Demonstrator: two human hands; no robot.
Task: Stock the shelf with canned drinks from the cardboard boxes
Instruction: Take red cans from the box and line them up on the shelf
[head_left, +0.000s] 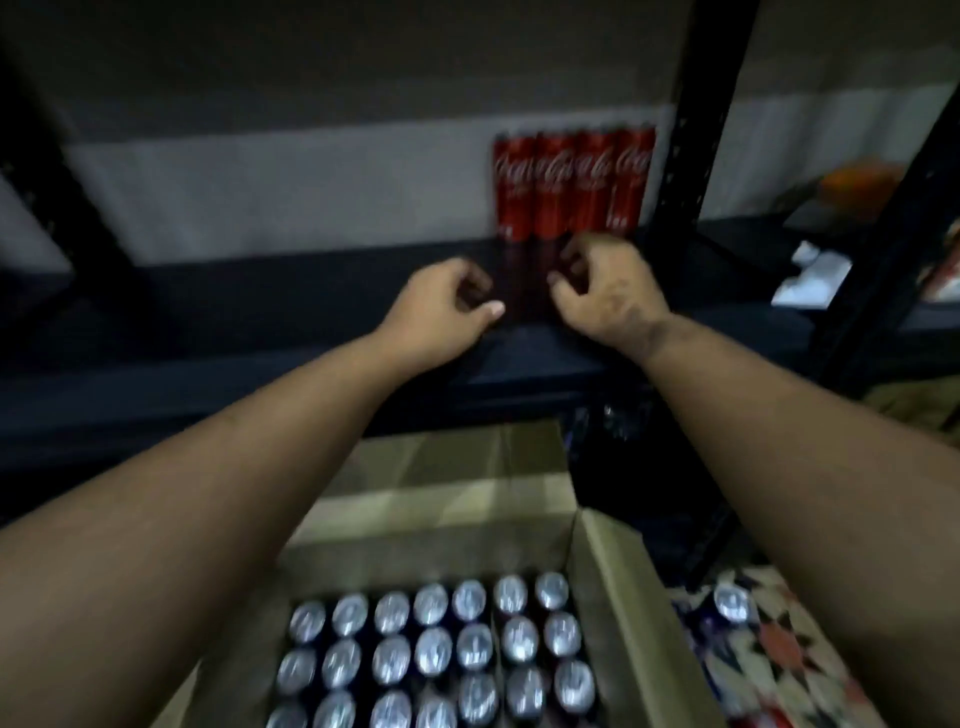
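Several red cola cans stand in a row at the back of the dark shelf board, against the right upright. My left hand and my right hand hover over the shelf just in front of them, fingers loosely curled, holding nothing. A reddish reflection of the cans lies on the board between my hands. Below the shelf an opened cardboard box holds several dark cans with silver tops, packed in rows.
A black shelf upright rises right of the red cans. Beyond it the neighbouring shelf carries an orange item and white packaging. A loose can lies right of the box on a patterned mat.
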